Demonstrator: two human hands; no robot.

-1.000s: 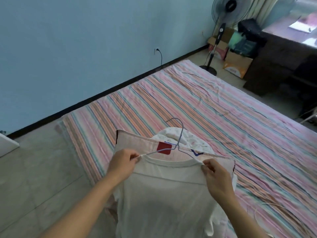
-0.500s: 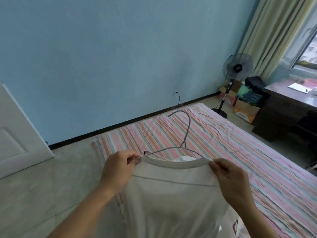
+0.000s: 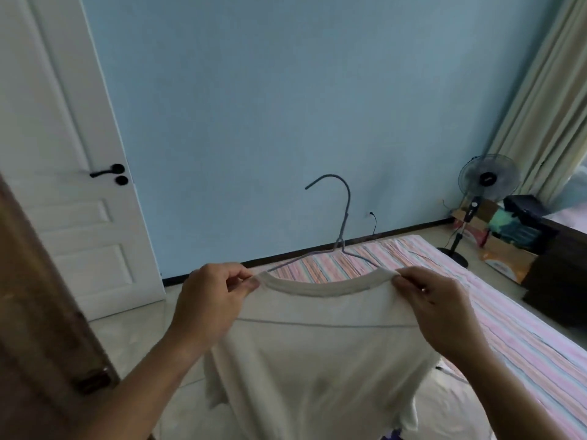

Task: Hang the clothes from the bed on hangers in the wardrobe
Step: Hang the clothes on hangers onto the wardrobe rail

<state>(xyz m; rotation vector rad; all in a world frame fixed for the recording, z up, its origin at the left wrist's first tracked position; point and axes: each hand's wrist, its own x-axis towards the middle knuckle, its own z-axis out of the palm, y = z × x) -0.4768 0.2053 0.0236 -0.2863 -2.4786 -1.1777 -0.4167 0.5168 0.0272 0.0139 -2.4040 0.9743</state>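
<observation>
A white T-shirt [image 3: 317, 350] hangs in front of me on a thin grey wire hanger [image 3: 344, 214], whose hook sticks up above the collar. My left hand [image 3: 212, 300] pinches the left end of the collar. My right hand [image 3: 438, 306] pinches the right end. The hanger's lower bar shows through the cloth as a grey line. The bed [image 3: 524, 328] with its pink striped sheet lies behind and to the right of the shirt.
A white door [image 3: 63, 185] with a black handle stands at the left, and a brown wooden panel [image 3: 35, 312] fills the near left edge. A standing fan [image 3: 486, 185], cardboard boxes [image 3: 508, 258] and a dark desk [image 3: 559, 281] are at the right, by beige curtains.
I have lifted the shirt on its hanger up off the bed, and my view has swung up and to the left, bringing the door and the wooden panel into sight.
</observation>
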